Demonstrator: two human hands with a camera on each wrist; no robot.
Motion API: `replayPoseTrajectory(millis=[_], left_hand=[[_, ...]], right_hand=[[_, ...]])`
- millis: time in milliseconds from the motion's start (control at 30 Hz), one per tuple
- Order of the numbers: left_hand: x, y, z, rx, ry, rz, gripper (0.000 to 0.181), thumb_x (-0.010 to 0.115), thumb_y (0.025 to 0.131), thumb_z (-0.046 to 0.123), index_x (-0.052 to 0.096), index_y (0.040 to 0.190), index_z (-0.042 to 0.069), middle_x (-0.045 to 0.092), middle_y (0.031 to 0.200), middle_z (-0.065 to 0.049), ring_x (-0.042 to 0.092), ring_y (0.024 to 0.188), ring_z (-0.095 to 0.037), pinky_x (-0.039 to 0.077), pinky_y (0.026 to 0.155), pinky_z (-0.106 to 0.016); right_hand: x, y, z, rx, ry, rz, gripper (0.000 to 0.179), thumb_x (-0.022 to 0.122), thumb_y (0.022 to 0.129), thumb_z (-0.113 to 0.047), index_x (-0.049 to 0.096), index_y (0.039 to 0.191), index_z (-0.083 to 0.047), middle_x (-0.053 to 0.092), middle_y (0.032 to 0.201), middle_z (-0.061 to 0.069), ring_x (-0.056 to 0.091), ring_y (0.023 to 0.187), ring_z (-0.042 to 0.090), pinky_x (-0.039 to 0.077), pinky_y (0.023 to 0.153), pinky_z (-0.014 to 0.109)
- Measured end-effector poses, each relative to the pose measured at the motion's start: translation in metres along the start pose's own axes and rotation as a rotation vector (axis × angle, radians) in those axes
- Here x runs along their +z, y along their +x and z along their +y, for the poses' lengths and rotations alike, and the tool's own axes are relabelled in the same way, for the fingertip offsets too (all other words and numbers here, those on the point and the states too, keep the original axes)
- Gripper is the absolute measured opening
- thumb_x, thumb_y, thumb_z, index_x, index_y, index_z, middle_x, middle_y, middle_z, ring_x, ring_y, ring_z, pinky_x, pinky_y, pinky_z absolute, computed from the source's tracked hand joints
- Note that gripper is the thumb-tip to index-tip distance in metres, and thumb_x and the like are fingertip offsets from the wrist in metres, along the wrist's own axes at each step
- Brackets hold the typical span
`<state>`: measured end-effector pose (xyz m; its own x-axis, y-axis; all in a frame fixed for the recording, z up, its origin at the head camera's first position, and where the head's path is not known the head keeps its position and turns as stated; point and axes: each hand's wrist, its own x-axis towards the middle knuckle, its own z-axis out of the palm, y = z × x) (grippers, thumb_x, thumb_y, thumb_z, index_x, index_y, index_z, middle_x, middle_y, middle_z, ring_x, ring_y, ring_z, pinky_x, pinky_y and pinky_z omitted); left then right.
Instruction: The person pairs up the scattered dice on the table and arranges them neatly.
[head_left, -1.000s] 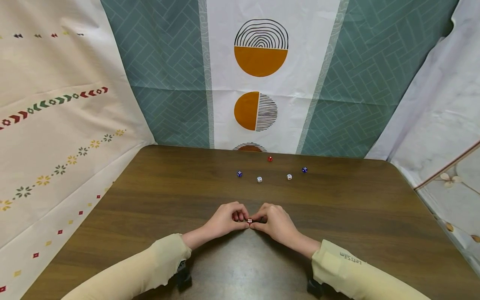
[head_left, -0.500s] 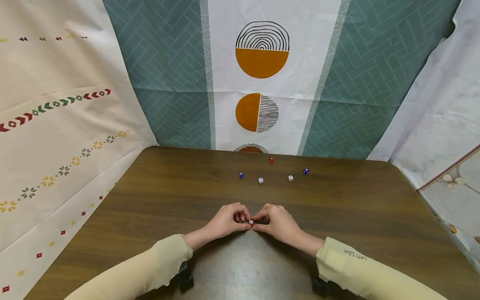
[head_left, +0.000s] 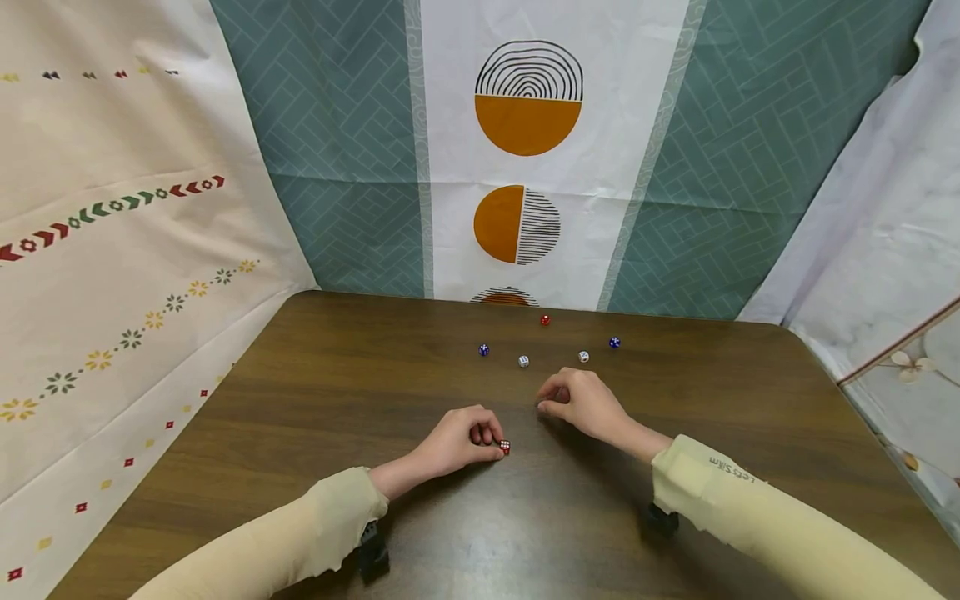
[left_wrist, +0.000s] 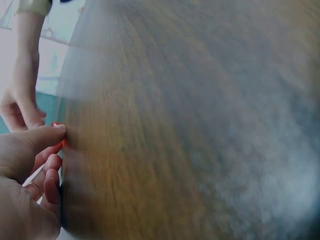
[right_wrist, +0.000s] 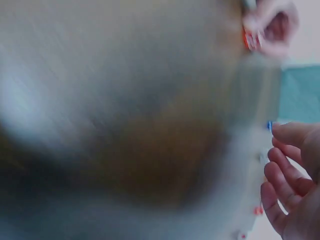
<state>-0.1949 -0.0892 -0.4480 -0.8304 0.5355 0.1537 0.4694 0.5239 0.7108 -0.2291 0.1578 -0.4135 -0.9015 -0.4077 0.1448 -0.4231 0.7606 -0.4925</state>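
Note:
Near the middle of the table, my left hand (head_left: 462, 437) pinches a red die (head_left: 505, 447) with white pips between thumb and index finger, down at the table top. The left wrist view shows the thumb covering most of that die. My right hand (head_left: 588, 404) is apart from it, to the right and farther back, just over the table. Its fingers are loosely bent and nothing shows between them. Beyond it lie a white die (head_left: 583, 357) and a blue die (head_left: 615, 342). Another white die (head_left: 523, 361) sits to its left.
A second blue die (head_left: 483, 350) lies farther left on the brown wooden table (head_left: 337, 375). Another red die (head_left: 545, 320) is close to the back edge. A patterned curtain (head_left: 517, 167) hangs behind, with cloths at both sides.
My right hand has let go of the red die and moved right and away from me. The left hand still pinches the die in the same place. The view has shifted slightly.

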Motion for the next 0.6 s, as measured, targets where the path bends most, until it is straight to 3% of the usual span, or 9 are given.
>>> replayPoseTrajectory(millis=[267, 600], left_hand=[[0.002, 0.0, 0.004, -0.014, 0.028, -0.007, 0.012, 0.082, 0.081, 0.018, 0.071, 0.085, 0.018, 0.061, 0.08, 0.003, 0.048, 0.067, -0.004, 0.041, 0.065, -0.018], [0.002, 0.0, 0.007, -0.015, 0.065, 0.009, 0.013, 0.083, 0.079, 0.019, 0.071, 0.085, 0.019, 0.062, 0.079, 0.003, 0.045, 0.064, 0.0, 0.04, 0.063, -0.019]], right_hand=[[-0.019, 0.04, 0.026, 0.024, 0.001, 0.116, 0.022, 0.076, 0.087, -0.019, 0.075, 0.106, -0.008, 0.071, 0.097, 0.007, 0.065, 0.084, 0.02, 0.054, 0.074, 0.037], [-0.03, 0.087, 0.039, 0.06, -0.041, 0.166, 0.034, 0.072, 0.09, -0.02, 0.069, 0.123, -0.01, 0.068, 0.124, 0.013, 0.063, 0.111, 0.032, 0.052, 0.09, 0.049]])
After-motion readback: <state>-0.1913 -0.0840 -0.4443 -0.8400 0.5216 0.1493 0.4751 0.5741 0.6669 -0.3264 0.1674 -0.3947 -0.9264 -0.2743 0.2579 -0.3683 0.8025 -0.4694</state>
